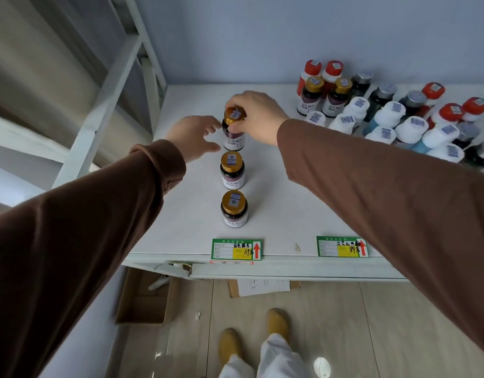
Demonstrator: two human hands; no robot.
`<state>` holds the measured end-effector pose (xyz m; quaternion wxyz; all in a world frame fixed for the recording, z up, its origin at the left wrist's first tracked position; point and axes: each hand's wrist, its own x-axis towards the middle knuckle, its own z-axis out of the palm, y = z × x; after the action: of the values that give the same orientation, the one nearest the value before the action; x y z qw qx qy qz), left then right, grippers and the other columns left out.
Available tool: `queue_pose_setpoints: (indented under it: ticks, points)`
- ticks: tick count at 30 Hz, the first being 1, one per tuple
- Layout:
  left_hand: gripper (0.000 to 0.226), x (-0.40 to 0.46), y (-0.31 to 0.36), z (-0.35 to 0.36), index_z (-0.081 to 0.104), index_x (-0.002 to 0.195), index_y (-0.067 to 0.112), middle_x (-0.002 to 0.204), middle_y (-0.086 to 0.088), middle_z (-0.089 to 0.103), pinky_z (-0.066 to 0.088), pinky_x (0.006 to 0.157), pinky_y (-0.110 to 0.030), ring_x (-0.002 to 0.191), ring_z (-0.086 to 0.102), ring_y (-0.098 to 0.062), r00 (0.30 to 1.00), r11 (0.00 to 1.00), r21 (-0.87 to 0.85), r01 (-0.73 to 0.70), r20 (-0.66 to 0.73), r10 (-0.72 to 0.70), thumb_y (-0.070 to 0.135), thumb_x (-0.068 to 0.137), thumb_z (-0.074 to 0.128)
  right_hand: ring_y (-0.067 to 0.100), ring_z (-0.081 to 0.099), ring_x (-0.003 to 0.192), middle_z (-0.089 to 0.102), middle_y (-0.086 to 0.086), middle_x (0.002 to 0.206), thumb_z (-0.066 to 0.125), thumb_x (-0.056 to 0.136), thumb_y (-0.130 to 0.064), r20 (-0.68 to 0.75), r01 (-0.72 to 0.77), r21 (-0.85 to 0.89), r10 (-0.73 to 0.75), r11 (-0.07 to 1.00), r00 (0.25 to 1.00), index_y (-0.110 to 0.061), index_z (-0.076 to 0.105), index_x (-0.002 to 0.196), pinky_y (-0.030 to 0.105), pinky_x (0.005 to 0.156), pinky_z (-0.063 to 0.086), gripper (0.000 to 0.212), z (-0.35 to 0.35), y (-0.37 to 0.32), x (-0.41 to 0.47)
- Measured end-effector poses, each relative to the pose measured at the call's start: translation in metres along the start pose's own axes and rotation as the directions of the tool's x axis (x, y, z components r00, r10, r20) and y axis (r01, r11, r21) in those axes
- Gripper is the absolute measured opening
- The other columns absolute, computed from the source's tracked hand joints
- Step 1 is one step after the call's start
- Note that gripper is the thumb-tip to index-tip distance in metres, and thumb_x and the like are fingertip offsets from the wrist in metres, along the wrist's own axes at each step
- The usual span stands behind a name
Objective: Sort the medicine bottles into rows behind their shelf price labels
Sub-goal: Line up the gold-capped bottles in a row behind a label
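Gold-capped bottle (234, 129) | right hand (255, 115) grips | green label (236, 249) "69"

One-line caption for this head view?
Right hand sets third gold-capped bottle in row behind 69-yuan label; left hand steadies.

open cardboard box (142, 296) on wooden floor (344, 323), tan shoes (277, 321), white shelving frame (104, 85)

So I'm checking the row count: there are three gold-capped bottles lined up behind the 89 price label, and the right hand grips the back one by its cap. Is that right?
Not quite. The head view shows the three gold-capped bottles lined up behind the 69 price label, not the 89 price label. The right hand does grip the back bottle by its cap.
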<state>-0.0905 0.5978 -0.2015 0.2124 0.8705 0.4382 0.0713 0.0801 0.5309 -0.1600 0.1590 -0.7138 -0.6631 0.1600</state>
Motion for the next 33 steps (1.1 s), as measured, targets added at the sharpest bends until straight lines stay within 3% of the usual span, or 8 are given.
queue_pose_setpoints:
  ticks: [12,17,23,26,28,33]
  points:
    - [0.048,0.009,-0.007,0.011,0.060,0.130,0.021,0.126,-0.001,0.065,0.046,0.097,-0.037,0.112,0.059,-0.022,1.000,0.994,0.106,0.025,0.001,-0.025,0.030,0.085,0.075,0.024,0.055,0.109,0.058,0.005,0.120,0.072,0.083,-0.033,-0.019,-0.006,-0.031,0.005,0.999,1.000,-0.021,0.058,0.126,0.027,0.082,0.037,0.047,0.033,0.010,0.017]
    - [0.047,0.009,-0.003,0.001,0.059,0.131,0.021,0.128,-0.002,0.064,0.046,0.099,-0.037,0.116,0.057,-0.022,1.000,0.989,0.147,-0.005,0.010,0.003,0.026,0.087,0.073,0.024,0.052,0.119,0.052,0.006,0.133,0.072,0.082,-0.037,0.023,-0.028,-0.030,0.028,0.999,0.999,-0.020,0.048,0.140,0.029,0.090,0.038,0.065,0.028,0.010,0.012]
    - [0.037,0.025,0.021,-0.035,0.059,0.131,0.019,0.131,-0.003,0.061,0.045,0.102,-0.038,0.119,0.056,-0.023,0.997,0.986,0.160,-0.043,-0.062,0.054,0.019,0.095,0.060,0.021,0.054,0.112,0.056,0.005,0.125,0.065,0.089,-0.038,-0.121,-0.005,-0.008,0.004,1.000,0.993,-0.018,0.056,0.132,0.027,0.087,0.039,0.048,-0.015,0.028,-0.004]
    - [0.037,0.039,0.051,-0.043,0.059,0.131,0.018,0.130,-0.004,0.061,0.045,0.099,-0.037,0.118,0.057,-0.024,0.992,0.986,0.146,-0.080,-0.085,0.093,0.023,0.094,0.062,0.024,0.055,0.110,0.057,0.008,0.122,0.065,0.090,-0.035,-0.157,-0.012,-0.037,0.006,0.999,0.988,-0.016,0.059,0.129,0.032,0.090,0.042,0.044,-0.042,0.052,-0.010]
    - [0.040,0.050,0.073,-0.042,0.059,0.131,0.019,0.130,-0.003,0.061,0.044,0.098,-0.036,0.118,0.056,-0.025,0.990,0.985,0.132,-0.106,-0.075,0.117,0.026,0.092,0.065,0.025,0.055,0.110,0.058,0.009,0.121,0.066,0.088,-0.034,-0.165,-0.033,-0.063,0.022,0.997,0.986,-0.017,0.060,0.127,0.027,0.087,0.038,0.043,-0.060,0.073,-0.009]
    - [0.046,0.081,0.121,-0.020,0.059,0.131,0.019,0.130,0.000,0.061,0.042,0.096,-0.030,0.120,0.055,-0.021,0.995,0.997,0.026,-0.072,-0.072,0.074,0.028,0.088,0.070,0.026,0.055,0.113,0.058,0.008,0.121,0.065,0.088,-0.032,-0.174,-0.070,-0.137,0.045,0.988,0.984,-0.019,0.060,0.126,0.029,0.090,0.038,0.040,-0.102,0.126,0.003]
